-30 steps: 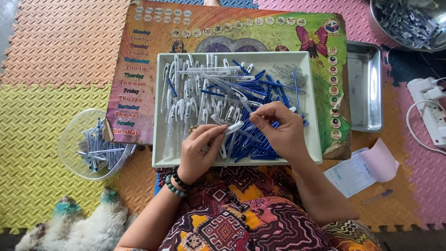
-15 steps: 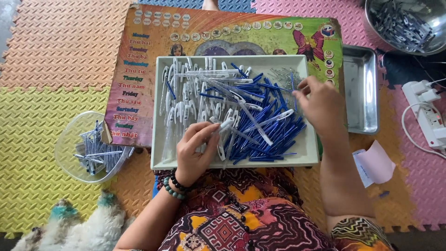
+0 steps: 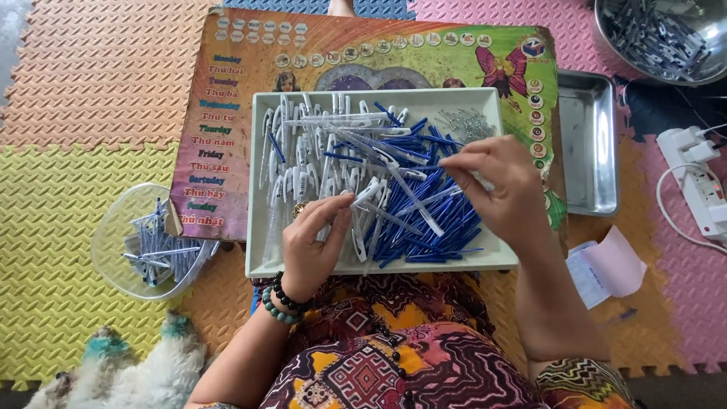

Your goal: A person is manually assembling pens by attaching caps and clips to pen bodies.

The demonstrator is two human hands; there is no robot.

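Note:
A white rectangular tray (image 3: 261, 269) lies in front of me, full of white pen barrels (image 3: 303, 151) on its left and blue refills (image 3: 424, 220) on its right. My left hand (image 3: 310, 242), with bead bracelets at the wrist, pinches a white pen barrel (image 3: 363, 195) near the tray's middle. My right hand (image 3: 500, 189) hovers over the blue refills, its fingertips closed on a thin pale piece (image 3: 485, 182). A small heap of metal springs (image 3: 469, 125) sits in the tray's far right corner.
The tray rests on a colourful printed board (image 3: 250, 68) over foam floor mats. A clear bowl (image 3: 110, 235) with pen parts lies left. An empty steel tray (image 3: 587, 144), a steel bowl (image 3: 666, 38), a power strip (image 3: 697, 182) and paper slips (image 3: 606, 269) lie right.
My right hand moved from the tray's near middle to its far right edge, then came back over the blue refills. My left hand stayed near the tray's front centre holding a barrel.

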